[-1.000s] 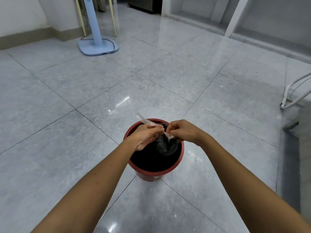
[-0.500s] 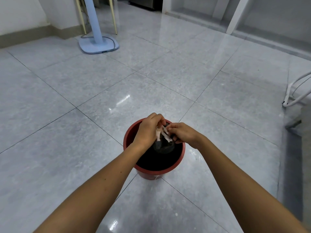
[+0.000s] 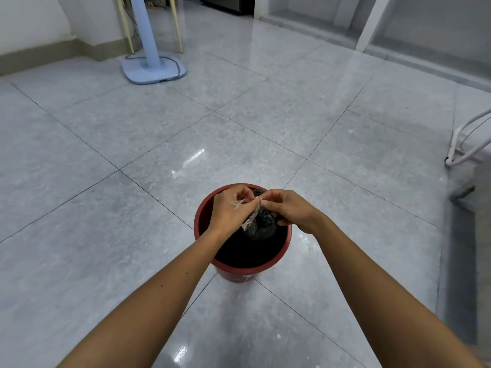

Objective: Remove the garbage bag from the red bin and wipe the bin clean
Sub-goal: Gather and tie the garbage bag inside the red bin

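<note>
A round red bin [image 3: 240, 270] stands on the grey tiled floor in front of me. A black garbage bag [image 3: 261, 225] lines it, its top gathered into a bunch over the bin's middle. A pale, translucent strip [image 3: 251, 217] runs from the bunch up to my fingers. My left hand [image 3: 229, 209] and my right hand [image 3: 289, 208] meet above the bin's far rim, both pinching that strip at the bag's neck. The bin's inside below the bunch is dark.
A light-blue fan stand [image 3: 154, 67] with its cord sits at the back left, near two pale wooden legs [image 3: 176, 25]. A white metal frame [image 3: 467, 144] stands at the right edge. A wall with a beige skirting [image 3: 39, 55] runs along the far left.
My hands drew together over the bag's gathered top. The pale strip, earlier stretched out to the left, now hangs short between my fingers. The view moved slightly closer.
</note>
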`<state>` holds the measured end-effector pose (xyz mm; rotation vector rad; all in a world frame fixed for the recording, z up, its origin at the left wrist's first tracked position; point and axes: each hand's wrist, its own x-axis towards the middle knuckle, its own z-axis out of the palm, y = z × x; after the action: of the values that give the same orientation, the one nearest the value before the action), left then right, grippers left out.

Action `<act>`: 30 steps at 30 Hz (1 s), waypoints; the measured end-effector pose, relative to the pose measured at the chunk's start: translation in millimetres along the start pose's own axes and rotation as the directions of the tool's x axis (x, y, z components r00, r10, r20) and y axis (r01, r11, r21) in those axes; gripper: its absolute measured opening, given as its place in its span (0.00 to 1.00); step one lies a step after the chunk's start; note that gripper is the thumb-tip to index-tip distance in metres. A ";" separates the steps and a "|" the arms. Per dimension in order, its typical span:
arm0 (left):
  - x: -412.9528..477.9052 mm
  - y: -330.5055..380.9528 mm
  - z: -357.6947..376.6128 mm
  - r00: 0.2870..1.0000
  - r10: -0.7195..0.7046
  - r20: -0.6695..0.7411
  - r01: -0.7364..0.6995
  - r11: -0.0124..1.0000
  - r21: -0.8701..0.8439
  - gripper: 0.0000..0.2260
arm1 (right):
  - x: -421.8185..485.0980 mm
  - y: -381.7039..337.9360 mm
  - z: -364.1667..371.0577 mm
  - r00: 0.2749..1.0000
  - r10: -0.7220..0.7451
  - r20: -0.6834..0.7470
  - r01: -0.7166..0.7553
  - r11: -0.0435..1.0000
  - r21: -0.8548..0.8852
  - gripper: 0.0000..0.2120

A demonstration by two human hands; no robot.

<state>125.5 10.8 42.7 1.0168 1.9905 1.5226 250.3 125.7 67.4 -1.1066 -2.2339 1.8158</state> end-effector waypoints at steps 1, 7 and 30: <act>0.3 -1.6 -1.0 0.999 -0.028 0.033 0.030 0.998 -0.055 0.05 | 0.6 -1.6 -0.5 0.999 0.001 -0.034 -0.002 1.000 -0.031 0.04; -4.2 -21.9 0.0 0.946 -0.322 -0.038 0.309 0.932 -0.190 0.03 | 4.4 0.4 -6.4 0.969 0.049 -0.242 -0.087 0.985 -0.148 0.03; -23.3 -4.0 -5.8 0.949 -0.225 0.219 0.267 0.946 -0.186 0.17 | -4.1 18.7 7.1 0.964 -0.246 -0.103 0.177 0.879 -0.443 0.16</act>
<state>135.0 -11.1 38.5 0.7641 1.7040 1.4053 259.1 118.5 50.5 -0.9612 -2.6069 1.1361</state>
